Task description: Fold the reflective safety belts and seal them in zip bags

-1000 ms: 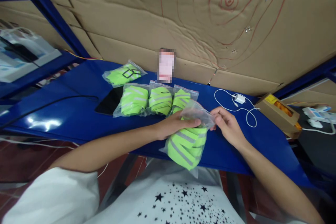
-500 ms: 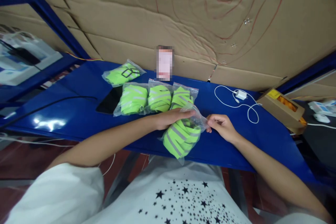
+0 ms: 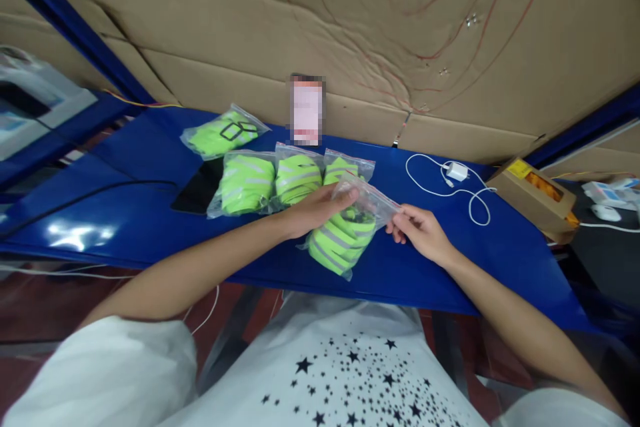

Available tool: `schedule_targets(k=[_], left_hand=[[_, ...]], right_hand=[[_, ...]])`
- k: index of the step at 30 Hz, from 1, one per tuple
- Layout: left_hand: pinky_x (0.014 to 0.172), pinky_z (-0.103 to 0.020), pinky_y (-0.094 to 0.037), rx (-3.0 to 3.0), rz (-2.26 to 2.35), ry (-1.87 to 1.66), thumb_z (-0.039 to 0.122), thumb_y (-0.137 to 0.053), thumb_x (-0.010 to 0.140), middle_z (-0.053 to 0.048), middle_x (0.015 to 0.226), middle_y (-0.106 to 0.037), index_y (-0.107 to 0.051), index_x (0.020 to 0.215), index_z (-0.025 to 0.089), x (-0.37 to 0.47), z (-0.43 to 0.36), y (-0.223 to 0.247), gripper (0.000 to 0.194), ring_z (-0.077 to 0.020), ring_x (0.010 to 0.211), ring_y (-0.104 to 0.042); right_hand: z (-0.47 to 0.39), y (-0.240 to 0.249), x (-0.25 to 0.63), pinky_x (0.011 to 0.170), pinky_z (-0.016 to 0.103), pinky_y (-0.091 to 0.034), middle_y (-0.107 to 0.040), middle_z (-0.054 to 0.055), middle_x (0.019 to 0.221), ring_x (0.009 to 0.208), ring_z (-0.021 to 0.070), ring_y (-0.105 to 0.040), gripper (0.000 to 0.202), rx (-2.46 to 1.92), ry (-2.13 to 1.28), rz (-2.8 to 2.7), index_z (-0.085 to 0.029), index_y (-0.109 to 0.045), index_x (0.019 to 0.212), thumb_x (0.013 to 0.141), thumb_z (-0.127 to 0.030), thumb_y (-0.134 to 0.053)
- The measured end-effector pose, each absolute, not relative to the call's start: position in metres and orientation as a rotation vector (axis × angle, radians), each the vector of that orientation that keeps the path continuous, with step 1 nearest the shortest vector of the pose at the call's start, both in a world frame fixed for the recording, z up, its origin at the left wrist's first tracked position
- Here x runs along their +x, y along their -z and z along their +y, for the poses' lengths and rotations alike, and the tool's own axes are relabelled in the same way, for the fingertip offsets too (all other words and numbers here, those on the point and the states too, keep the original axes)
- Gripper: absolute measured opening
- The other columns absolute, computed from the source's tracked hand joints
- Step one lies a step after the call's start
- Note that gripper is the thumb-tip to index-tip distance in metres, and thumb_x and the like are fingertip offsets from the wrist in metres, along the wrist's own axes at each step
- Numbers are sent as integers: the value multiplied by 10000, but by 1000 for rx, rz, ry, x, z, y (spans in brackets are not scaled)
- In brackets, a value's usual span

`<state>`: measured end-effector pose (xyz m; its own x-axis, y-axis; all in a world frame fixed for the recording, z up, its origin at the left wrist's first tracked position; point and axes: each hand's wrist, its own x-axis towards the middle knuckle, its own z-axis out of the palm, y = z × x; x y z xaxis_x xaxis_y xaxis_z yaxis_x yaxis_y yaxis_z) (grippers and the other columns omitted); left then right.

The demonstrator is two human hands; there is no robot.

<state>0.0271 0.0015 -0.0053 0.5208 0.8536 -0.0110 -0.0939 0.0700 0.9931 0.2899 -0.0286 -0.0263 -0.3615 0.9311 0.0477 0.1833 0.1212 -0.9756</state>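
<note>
A clear zip bag [image 3: 341, 245] with a folded neon-green strap with grey stripes hangs at the table's front edge. My left hand [image 3: 320, 209] grips the left part of its mouth, thumb on top. At the mouth's right corner, my right hand [image 3: 417, 230] pinches the plastic between thumb and fingers. Just behind stand three similar packed bags in a row: a left one [image 3: 247, 183], a middle one [image 3: 299, 178] and a right one [image 3: 341, 167], partly hidden by the held bag. Another bag [image 3: 223, 134], with black buckles showing, lies farther back on the left.
On the blue table [image 3: 425, 280] lie a black flat object [image 3: 197, 190] and a white charger [image 3: 456, 171] with its cable. A phone [image 3: 307, 112] leans on the cardboard wall. An open carton [image 3: 537, 199] sits at the right; a black cable [image 3: 100, 197] crosses the left.
Both hands have lifted slightly with the bag, and its mouth is now stretched straighter between them. The camera view has shifted a little.
</note>
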Motion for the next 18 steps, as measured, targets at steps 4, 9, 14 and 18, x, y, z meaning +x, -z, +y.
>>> schedule_targets(k=[4, 9, 14, 18], left_hand=[[1086, -425, -489, 1143, 700, -848, 755, -645, 822, -102, 1119, -781, -769, 1127, 184, 32, 2, 4, 659, -317, 1172, -686], [1038, -406, -525, 1019, 762, -877, 622, -671, 851, -95, 1066, -798, -778, 1071, 156, 36, 2, 5, 526, -295, 1083, -725], [943, -361, -567, 986, 927, -1006, 565, -752, 828, -73, 1010, -805, -772, 1032, 168, 38, 0, 15, 447, -249, 951, -747], [962, -349, -559, 1062, 890, -1026, 573, -679, 885, -71, 1052, -797, -755, 1108, 176, 39, -2, 15, 461, -248, 1018, -736]], right_hand=[[-30, 27, 286, 509, 230, -493, -709, 12, 779, 571, 107, -614, 348, -1086, -1249, -1619, -204, -660, 950, 918, -548, -701], [-30, 25, 287, 493, 233, -483, -700, 0, 759, 552, 104, -599, 313, -1096, -1186, -1563, -207, -658, 930, 900, -507, -740], [-31, 21, 286, 506, 237, -468, -699, 1, 748, 560, 107, -595, 304, -1119, -1185, -1543, -207, -663, 924, 914, -504, -725], [-30, 22, 287, 519, 242, -439, -639, -17, 635, 536, 109, -558, 363, -1172, -1146, -1571, -203, -624, 834, 905, -547, -716]])
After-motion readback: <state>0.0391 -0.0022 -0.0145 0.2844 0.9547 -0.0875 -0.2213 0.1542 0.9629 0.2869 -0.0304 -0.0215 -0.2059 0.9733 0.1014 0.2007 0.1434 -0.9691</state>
